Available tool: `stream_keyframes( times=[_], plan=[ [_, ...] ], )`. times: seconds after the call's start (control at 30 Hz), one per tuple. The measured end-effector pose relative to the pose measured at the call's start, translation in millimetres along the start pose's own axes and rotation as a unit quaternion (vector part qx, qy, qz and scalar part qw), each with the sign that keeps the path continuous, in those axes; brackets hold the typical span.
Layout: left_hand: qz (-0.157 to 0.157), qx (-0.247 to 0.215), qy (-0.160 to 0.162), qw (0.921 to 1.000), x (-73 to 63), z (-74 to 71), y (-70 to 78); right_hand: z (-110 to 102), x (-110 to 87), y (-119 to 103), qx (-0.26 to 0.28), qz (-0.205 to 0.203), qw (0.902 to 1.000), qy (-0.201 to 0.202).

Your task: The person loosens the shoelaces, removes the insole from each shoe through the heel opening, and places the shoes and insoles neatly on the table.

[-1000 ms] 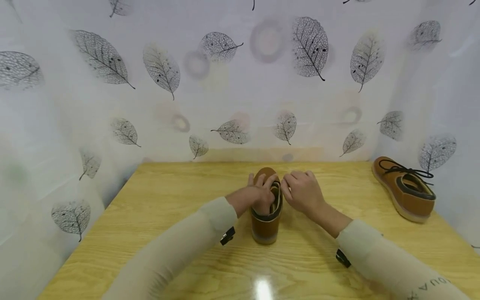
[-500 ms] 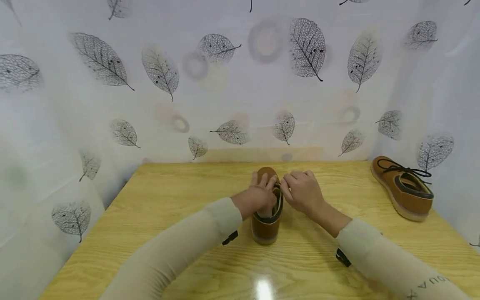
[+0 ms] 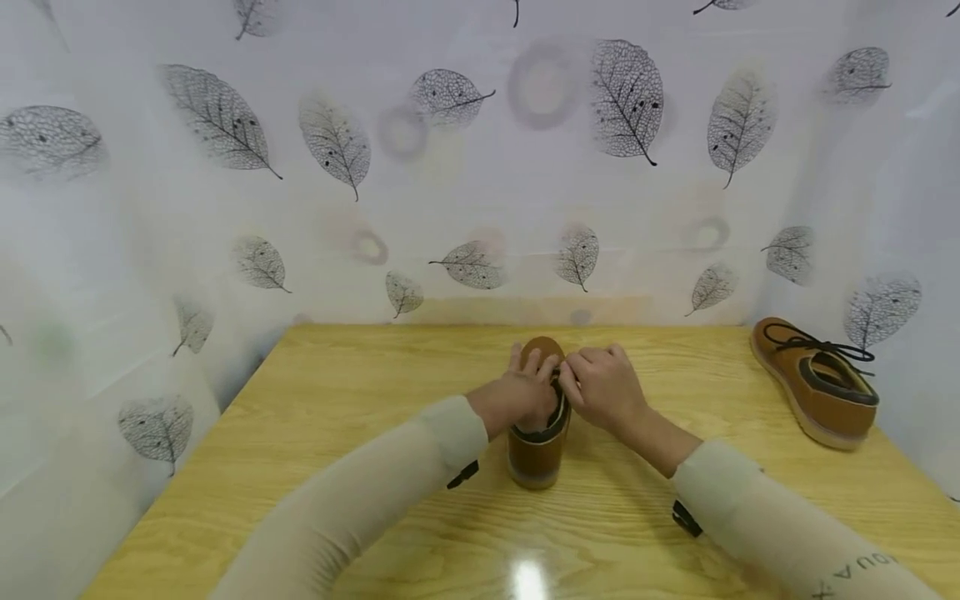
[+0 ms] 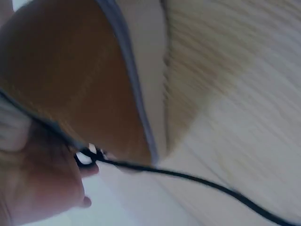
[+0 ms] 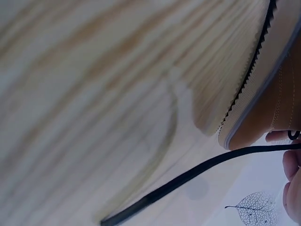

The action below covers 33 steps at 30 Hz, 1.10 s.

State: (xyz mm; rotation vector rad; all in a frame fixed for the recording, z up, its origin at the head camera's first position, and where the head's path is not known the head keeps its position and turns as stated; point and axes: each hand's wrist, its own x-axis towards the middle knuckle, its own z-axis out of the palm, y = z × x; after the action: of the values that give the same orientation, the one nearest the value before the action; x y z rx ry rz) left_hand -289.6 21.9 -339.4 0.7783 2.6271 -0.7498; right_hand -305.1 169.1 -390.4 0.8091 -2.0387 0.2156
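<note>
A brown leather shoe (image 3: 536,458) with a dark collar stands on the table, toe pointing away. My left hand (image 3: 521,398) lies over its opening, with several fingers spread toward the toe. Its thumb and forefinger are hidden in the head view. My right hand (image 3: 603,385) is at the shoe's right side, its curled fingers pinching a black shoelace (image 5: 197,167). The lace's end hangs free in the right wrist view. In the left wrist view, a small loop of black lace (image 4: 94,155) shows near fingertips, and a strand runs past the shoe.
The matching brown shoe (image 3: 817,387), its black laces loose, stands at the right edge of the wooden table (image 3: 360,400). A leaf-patterned curtain (image 3: 480,183) hangs behind and along both sides.
My left hand has shifted slightly forward and right over the shoe. The right hand stays almost in place, and the gap between the hands is smaller. The shoe stays put.
</note>
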Motion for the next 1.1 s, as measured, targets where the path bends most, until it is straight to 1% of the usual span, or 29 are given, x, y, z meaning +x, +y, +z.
stream_keyframes(
  times=[0.1, 0.27, 0.33, 0.4, 0.47, 0.53, 0.57, 0.67, 0.73, 0.77, 0.87, 0.93, 1.0, 1.03, 1.1],
  plan=[
    [0.006, -0.037, -0.011, 0.9992, 6.8, 2.6, -3.9, 0, -1.7, -1, -0.002, -0.002, 1.0000, -0.001],
    [0.020, -0.057, -0.019, 0.9980, 17.8, 6.9, -5.9, 0, -5.8, -3, -0.007, -0.012, 0.9998, 0.011],
    [0.024, -0.061, -0.012, 0.9978, 19.9, 9.7, -6.5, -1, -5.8, -4, -0.012, -0.021, 0.9996, 0.016],
    [0.036, -0.079, -0.001, 0.9962, 20.3, 12.1, -8.6, -1, -4.2, -4, -0.018, -0.033, 0.9992, 0.017],
    [0.054, -0.111, 0.010, 0.9923, 17.1, 13.2, -11.9, -2, -2.1, -4, -0.029, -0.044, 0.9985, 0.017],
    [0.074, -0.152, 0.015, 0.9855, 12.3, 12.9, -15.5, -3, -0.2, -3, -0.040, -0.052, 0.9977, 0.015],
    [0.083, -0.166, 0.017, 0.9824, 12.8, 14.5, -17.1, -3, 0.8, -3, -0.045, -0.056, 0.9973, 0.016],
    [0.104, -0.205, 0.012, 0.9731, 2.2, 11.3, -20.4, -4, 1.4, -3, -0.060, -0.063, 0.9962, 0.009],
    [0.115, -0.216, 0.006, 0.9695, 1.2, 13.0, -22.0, -4, 0.7, -3, -0.069, -0.064, 0.9955, 0.003],
    [0.117, -0.217, 0.004, 0.9692, -0.1, 13.0, -22.2, -3, 0.1, -3, -0.071, -0.066, 0.9953, 0.003],
    [0.122, -0.223, 0.012, 0.9671, 5.9, 19.2, -23.0, -2, -1.5, -3, -0.077, -0.066, 0.9948, -0.001],
    [0.127, -0.223, 0.027, 0.9660, 9.9, 22.8, -23.4, -1, -2.1, -3, -0.076, -0.066, 0.9950, 0.002],
    [0.132, -0.225, 0.044, 0.9643, 9.8, 23.8, -24.0, -1, -2.4, -3, -0.071, -0.063, 0.9955, 0.004],
    [0.137, -0.230, 0.052, 0.9621, 4.6, 21.4, -24.5, -2, -2.5, -3, -0.067, -0.062, 0.9958, 0.005],
    [0.141, -0.234, 0.067, 0.9596, -0.2, 19.4, -26.0, -2, -2.3, -4, -0.061, -0.061, 0.9962, 0.007]
  ],
)
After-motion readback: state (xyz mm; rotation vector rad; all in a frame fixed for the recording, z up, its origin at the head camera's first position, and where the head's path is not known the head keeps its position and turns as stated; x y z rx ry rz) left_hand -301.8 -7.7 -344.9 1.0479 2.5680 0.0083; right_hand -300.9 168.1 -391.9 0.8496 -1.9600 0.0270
